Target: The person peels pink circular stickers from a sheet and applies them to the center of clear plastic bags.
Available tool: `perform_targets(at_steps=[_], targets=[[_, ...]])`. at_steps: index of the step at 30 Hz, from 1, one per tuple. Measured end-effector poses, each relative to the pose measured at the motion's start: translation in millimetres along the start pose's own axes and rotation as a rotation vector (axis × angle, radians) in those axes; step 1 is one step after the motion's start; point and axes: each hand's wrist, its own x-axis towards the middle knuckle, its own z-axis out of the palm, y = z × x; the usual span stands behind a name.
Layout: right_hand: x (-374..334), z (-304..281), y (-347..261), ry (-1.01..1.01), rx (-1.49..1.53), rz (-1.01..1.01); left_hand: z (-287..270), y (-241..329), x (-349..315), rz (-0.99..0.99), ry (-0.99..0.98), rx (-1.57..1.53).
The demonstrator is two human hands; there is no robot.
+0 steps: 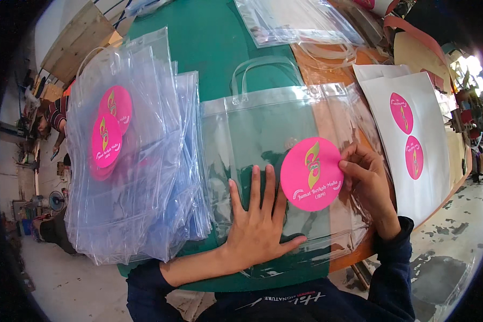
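We see the left hand (256, 226) spread flat, seemingly to steady the clear bag (265, 126) on the worktop (214, 45). Over the bag, the right hand (369, 185) pinches the pink sticker (300, 182) by its edge, likely for control.

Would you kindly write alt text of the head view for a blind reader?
A person's right hand pinches the edge of a round pink sticker over a clear bag, while the left hand lies spread on the bag. A pile of clear bags lies to the left, a white sheet with two pink stickers to the right.
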Motion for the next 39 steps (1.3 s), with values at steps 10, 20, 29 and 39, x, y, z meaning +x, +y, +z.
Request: perform_targets(at_steps=[10, 20, 29, 39], targets=[[-1.4, 0.1, -1.4, 0.018, -0.047, 0.029, 0.5, 0.2, 0.9, 0.032, 0.019, -0.014], [4.8, -0.1, 1.2, 0.091, 0.201, -0.022, 5.2, -1.9, -0.2, 0.407, 0.077, -0.076], [5.3, -3.3, -0.2, 0.101, 0.244, -0.016, 8.2, -1.7, -0.6, 0.517, 0.076, -0.131], [-7.1, 1.6, 0.0, 0.031, -0.067, -0.009, 8.2, 1.3, -8.6, 0.449, 0.276, 0.106]])
